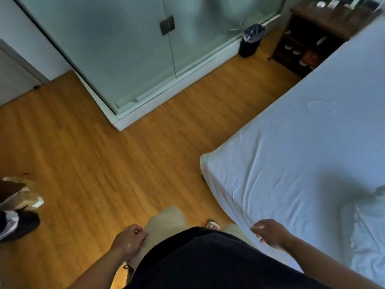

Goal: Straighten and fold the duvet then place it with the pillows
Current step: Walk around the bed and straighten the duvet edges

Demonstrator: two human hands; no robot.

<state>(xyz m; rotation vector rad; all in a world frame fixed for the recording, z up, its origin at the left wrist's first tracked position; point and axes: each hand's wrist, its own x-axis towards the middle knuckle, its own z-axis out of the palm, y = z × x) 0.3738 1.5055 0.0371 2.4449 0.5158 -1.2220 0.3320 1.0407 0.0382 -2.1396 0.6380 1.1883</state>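
From the head view, the person stands at the foot corner of a bed [302, 147], looking down. The left hand [128, 239] hangs at about 7 o'clock in the picture, fingers loosely curled against the pale trouser leg and holding nothing. The right hand [270, 232] is at about 5 o'clock, half curled and empty, hovering just over the near edge of the mattress. The two hands are well apart, with the dark shirt between them.

The duvet [368, 230] seems to be the rumpled white mass at 4 o'clock, at the right edge of the picture; only a bunched part of it shows, and no pillows are in view. It lies on the bed beyond the right hand, not touched. Judged from its puffed folds, it should be soft, limp and bulky but not heavy: it will sag and slide on the sheet, so an edge or a corner pinched in each hand looks like the sound place to take hold, then a shake to spread it.

The fitted sheet is smooth white cloth with shallow creases. The floor [104, 153] is glossy amber wood planks. At 12 o'clock stand frosted glass doors [125, 49], a small dark bin [251, 40] lined with plastic, and at 1 o'clock a dark wooden shelf unit [308, 46] holding shoes.
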